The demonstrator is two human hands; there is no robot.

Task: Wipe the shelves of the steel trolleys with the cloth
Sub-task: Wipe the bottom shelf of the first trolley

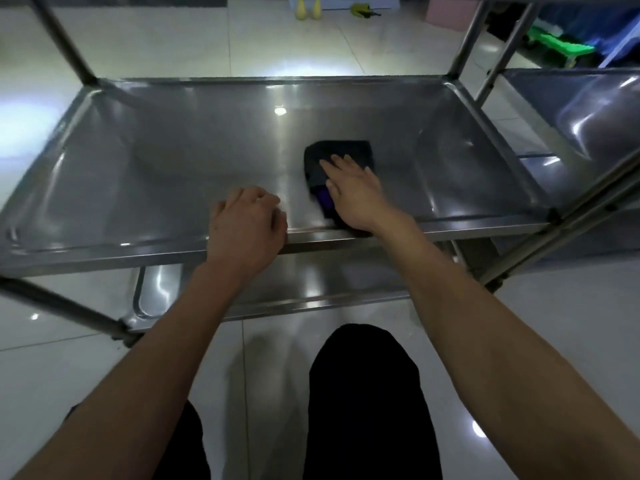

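Looking down from the head camera, I log the glossy pale tiled floor (pixel 284 39) as the largest surface, smooth and mirror-like with white light glare. On it stands the brushed stainless-steel trolley (pixel 460 46), built of round tubular uprights and flat pressed trays. Its rectangular steel shelf with raised rim and rounded corners (pixel 156 161) fills the middle of the view; the metal is dull grey with soft streaked reflections. A lower steel shelf (pixel 311 275) shows beneath the near rim. A second steel trolley shelf (pixel 581 109) sits just beside, to the right, equally shiny.

My black trouser legs (pixel 363 393) show at the bottom edge, matte fabric.

Left hand (pixel 247 223): fingers curled over the near rim of the shelf, gripping it. Right hand (pixel 353 192): spread flat, fingers straight, pressing down on the dark folded cloth with a purple patch (pixel 349 150). The cloth lies on the shelf floor, right of centre, near the front rim; soft, slightly crumpled texture against hard steel.

Far floor: a green plastic object (pixel 557 46), blurred; I cannot tell what it is.
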